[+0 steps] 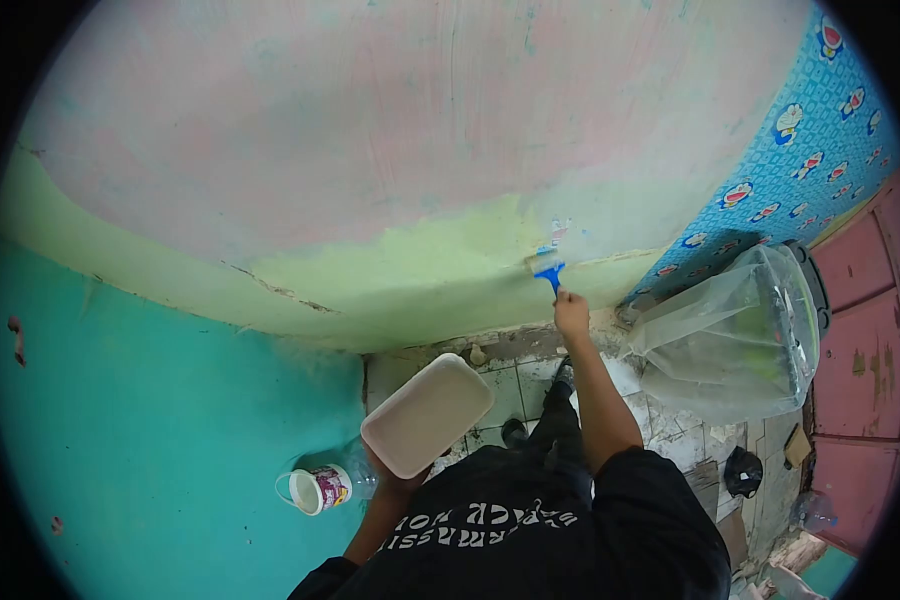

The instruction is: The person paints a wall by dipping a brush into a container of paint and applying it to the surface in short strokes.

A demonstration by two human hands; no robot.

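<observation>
Right grip (572, 316) was closed narrowly round the lower end of a blue-handled brush (547, 269), whose head stuck out beyond the knuckles, up and slightly to the left, toward the painted wall (420, 110). Whether its bristles touched the surface, I could not tell. Just above the brush, small scraps of blue and pinkish colour (560, 230) showed on the wall, and a yellow-green band (440, 250) spread to its left.

Lower and to the left of the brush, well apart from it, the left grip (398, 480) held a pale, rectangular tray (427, 415) at its near end, the fingers mostly hidden beneath. The tray was tilted, its hollow side facing up.

Farther out, beyond the tray from the brush, a white bucket (320, 491) with a printed label stood near a teal surface (190, 400). Below the brush lay a grimy tiled floor (510, 390). To the brush's right, clear plastic sheeting (720, 335) hung over a bulky object, with blue patterned wallpaper (770, 160) above it and worn pink panels (855, 340) farthest right.
</observation>
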